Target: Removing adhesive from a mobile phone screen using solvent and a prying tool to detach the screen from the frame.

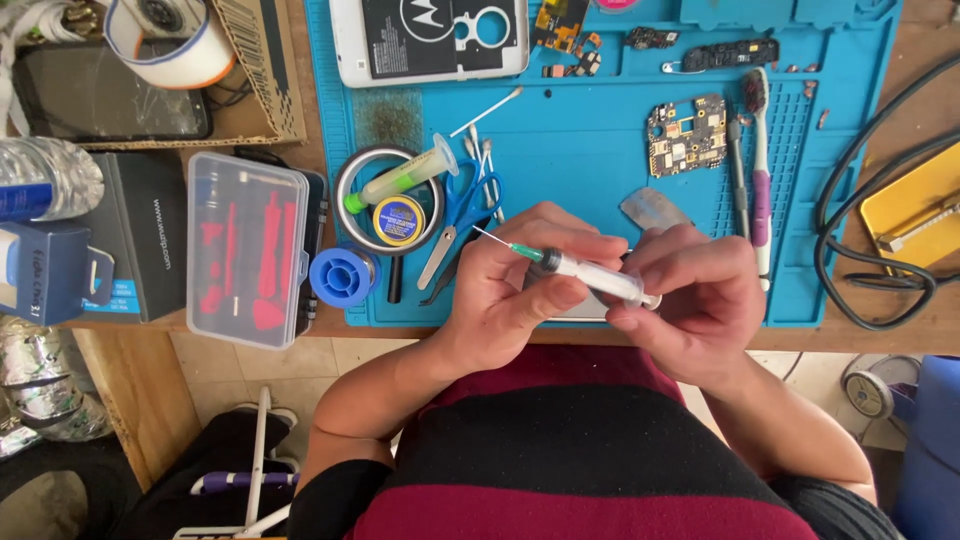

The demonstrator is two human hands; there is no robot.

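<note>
Wooden surface [880, 330] with a blue silicone repair mat [590, 150] on top, cluttered with phone-repair bits; person sits at the near edge in a red-and-black striped top. Both hands are raised just above the mat's near edge, meeting on one small syringe [590, 277].

Syringe: clear barrel, green hub, thin needle [492, 238]. Long axis runs diagonal, needle tip pointing up-left, toward the scissors [462, 210] and cotton swabs [487, 108], plunger end down-right. Left hand [510, 290] is the grip on the front of the barrel, fingers closed around it just behind the green hub, thumb on top. Right hand [690, 290] is closed on the rear end, fingertips pinched at the plunger flange. So the needle end lies on the left hand's side, the plunger on the right's; neither hand is free. A pale flat item lies under the hands, mostly hidden, can't tell what.

Around: green circuit board [686, 135] well apart, up-right of the hands; metal pry tool [655, 208] just beyond the right knuckles; toothbrush [760, 170] beside it to the right. Left of the hands: solder spool [342, 276], round tin [398, 218] with a second, larger syringe [405, 175] lying across its ring. Clear plastic case [248, 250] with red tools further left. White phone back [430, 38] at the mat's far edge.
</note>
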